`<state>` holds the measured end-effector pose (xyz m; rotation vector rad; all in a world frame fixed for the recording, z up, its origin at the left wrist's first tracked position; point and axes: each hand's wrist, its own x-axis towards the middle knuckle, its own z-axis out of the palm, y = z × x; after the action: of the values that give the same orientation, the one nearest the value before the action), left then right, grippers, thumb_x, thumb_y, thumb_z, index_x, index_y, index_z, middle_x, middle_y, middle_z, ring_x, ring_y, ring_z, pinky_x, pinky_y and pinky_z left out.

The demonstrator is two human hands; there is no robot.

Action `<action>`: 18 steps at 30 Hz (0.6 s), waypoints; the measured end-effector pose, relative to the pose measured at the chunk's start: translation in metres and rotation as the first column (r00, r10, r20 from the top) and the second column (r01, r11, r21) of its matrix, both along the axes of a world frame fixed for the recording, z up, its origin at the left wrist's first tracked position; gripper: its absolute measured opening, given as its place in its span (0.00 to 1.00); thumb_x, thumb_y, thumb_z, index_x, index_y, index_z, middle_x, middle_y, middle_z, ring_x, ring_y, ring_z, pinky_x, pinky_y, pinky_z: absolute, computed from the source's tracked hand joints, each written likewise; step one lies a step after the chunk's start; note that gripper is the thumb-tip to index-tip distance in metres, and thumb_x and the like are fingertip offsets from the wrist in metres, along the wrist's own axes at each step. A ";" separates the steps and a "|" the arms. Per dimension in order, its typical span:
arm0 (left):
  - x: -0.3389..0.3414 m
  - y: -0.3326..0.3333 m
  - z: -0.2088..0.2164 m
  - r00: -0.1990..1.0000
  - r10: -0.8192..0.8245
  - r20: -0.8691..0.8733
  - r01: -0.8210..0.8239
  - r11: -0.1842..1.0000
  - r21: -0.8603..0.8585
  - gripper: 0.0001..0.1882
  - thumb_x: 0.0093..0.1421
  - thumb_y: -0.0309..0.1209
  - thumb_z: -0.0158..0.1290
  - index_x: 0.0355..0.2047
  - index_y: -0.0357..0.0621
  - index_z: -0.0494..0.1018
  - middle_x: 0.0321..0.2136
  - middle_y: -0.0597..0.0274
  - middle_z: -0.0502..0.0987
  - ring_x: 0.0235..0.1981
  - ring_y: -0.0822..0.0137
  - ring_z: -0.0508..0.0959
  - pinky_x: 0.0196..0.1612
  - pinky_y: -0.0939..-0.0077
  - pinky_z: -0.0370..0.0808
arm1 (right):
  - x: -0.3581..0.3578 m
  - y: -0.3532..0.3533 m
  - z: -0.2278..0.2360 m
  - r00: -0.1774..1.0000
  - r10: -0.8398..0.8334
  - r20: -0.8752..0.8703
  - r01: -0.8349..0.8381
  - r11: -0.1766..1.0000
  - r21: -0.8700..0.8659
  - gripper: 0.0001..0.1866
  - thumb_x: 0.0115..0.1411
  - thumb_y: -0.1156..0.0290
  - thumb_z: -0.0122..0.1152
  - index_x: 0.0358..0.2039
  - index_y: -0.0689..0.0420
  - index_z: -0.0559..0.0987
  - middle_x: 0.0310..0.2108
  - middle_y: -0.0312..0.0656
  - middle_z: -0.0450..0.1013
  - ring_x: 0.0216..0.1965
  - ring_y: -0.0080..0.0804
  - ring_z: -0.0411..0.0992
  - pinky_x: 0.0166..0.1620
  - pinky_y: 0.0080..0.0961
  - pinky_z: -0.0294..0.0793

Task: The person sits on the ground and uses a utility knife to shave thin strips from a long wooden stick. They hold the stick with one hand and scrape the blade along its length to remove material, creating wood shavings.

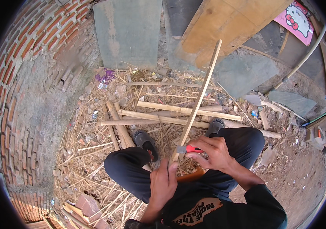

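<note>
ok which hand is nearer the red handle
Right. The right hand grips the red handle. The left hand is apart from it, lower and to its left in the view, holding the near end of the wooden stick.

Person's got a black T-shirt [239,215] on, with a tan print [203,210] across the front and dark lettering over that. The right sleeve [264,202] ends around the elbow. Trousers [126,170] look dark navy, pretty plain, plus 2 dark grey shoes [143,138]. Left hand [163,183] and right hand [213,153] are both bare.
</note>
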<state>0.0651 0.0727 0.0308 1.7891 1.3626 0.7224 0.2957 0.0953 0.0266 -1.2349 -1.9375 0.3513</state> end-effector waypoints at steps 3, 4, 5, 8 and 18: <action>0.005 0.004 0.004 0.999 0.004 0.035 -0.004 1.000 0.002 0.15 0.80 0.37 0.49 0.50 0.35 0.73 0.21 0.39 0.77 0.26 0.31 0.79 0.32 0.40 0.71 | -0.011 -0.004 -0.005 0.998 0.025 -0.062 -0.025 1.000 0.013 0.16 0.62 0.58 0.78 0.43 0.55 0.87 0.27 0.38 0.80 0.22 0.37 0.79 0.25 0.32 0.76; 0.008 0.004 0.007 0.999 0.012 0.039 -0.013 1.000 0.027 0.15 0.80 0.37 0.48 0.50 0.35 0.73 0.21 0.40 0.77 0.26 0.31 0.79 0.32 0.40 0.70 | -0.015 -0.006 -0.007 0.997 0.017 -0.069 -0.015 1.000 0.024 0.15 0.63 0.58 0.78 0.43 0.55 0.87 0.27 0.37 0.80 0.21 0.37 0.79 0.24 0.33 0.77; 0.010 0.005 0.009 0.999 0.021 0.043 -0.023 0.998 0.051 0.15 0.80 0.37 0.48 0.51 0.35 0.73 0.21 0.40 0.76 0.26 0.31 0.79 0.32 0.40 0.70 | -0.016 -0.006 -0.008 0.998 0.008 -0.066 -0.007 1.000 0.016 0.15 0.63 0.58 0.78 0.43 0.54 0.87 0.27 0.37 0.80 0.21 0.37 0.79 0.24 0.32 0.77; 0.013 0.005 0.007 0.999 0.026 0.024 -0.028 0.994 0.107 0.16 0.81 0.37 0.46 0.52 0.35 0.73 0.22 0.39 0.76 0.26 0.31 0.78 0.33 0.39 0.69 | -0.017 -0.007 -0.009 0.998 -0.014 -0.060 0.014 1.000 -0.006 0.15 0.63 0.58 0.78 0.43 0.54 0.88 0.27 0.37 0.80 0.21 0.37 0.79 0.24 0.32 0.77; 0.013 0.005 0.004 0.999 0.024 0.026 -0.025 0.999 0.038 0.16 0.81 0.38 0.45 0.52 0.35 0.73 0.23 0.39 0.77 0.28 0.31 0.79 0.35 0.38 0.70 | -0.013 -0.003 0.000 1.000 -0.015 -0.002 0.015 1.000 0.009 0.16 0.62 0.58 0.78 0.44 0.55 0.88 0.27 0.38 0.80 0.21 0.37 0.79 0.25 0.32 0.77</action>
<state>0.0778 0.0776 0.0345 1.7895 1.3644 0.7876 0.2827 0.0923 0.0262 -1.2426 -1.9248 0.3358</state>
